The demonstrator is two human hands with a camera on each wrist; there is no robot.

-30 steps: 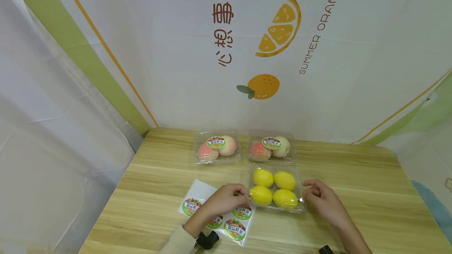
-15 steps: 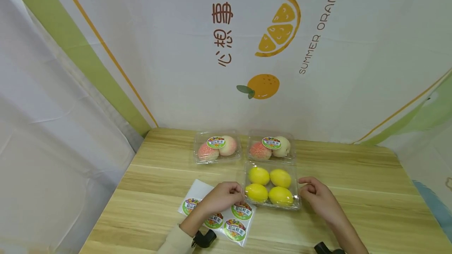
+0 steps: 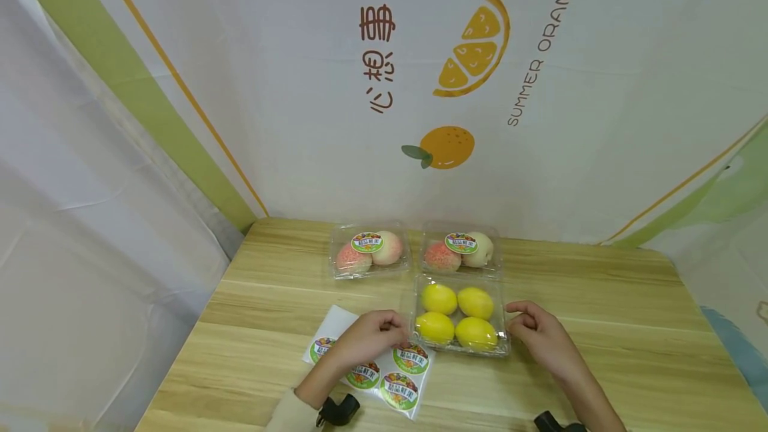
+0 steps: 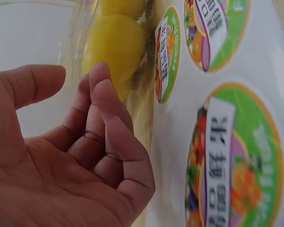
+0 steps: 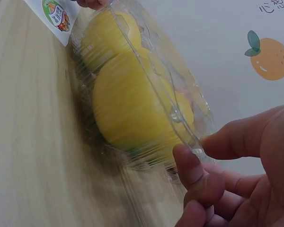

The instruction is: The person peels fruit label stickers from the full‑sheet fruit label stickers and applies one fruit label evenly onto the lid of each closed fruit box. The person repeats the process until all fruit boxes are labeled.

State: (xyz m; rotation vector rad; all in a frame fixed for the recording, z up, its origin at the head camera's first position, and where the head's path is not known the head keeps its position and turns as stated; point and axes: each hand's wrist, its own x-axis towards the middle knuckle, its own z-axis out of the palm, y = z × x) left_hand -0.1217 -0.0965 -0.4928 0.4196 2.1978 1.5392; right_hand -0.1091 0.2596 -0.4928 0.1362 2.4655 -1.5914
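Observation:
A clear plastic clamshell box [image 3: 456, 350] with several yellow lemons [image 3: 475, 302] lies on the wooden table, between my two hands. At its right edge, my right hand [image 3: 547, 342] has thumb and fingertip on either side of the clear rim, seen in the right wrist view as a pinch on the box [image 5: 173, 116]. My left hand [image 3: 371, 339] hovers by the box's left edge, over a sheet of round fruit stickers [image 3: 345, 320]. In the left wrist view this hand [image 4: 92, 156] has curved fingers apart from the thumb and holds nothing. Part of the sheet is hidden beneath it.
Two more clear boxes stand at the back: the left box of peaches [image 3: 370, 272] and the right box of peaches [image 3: 462, 274], each with a round label on its lid. The right one almost touches the lemon box. A printed white cloth [image 3: 300, 119] hangs behind the table [image 3: 258, 285].
The lemon box has shifted slightly left and back, close up to the right peach box. Both hands have moved a little left along with it. The sticker sheet and peach boxes stay put.

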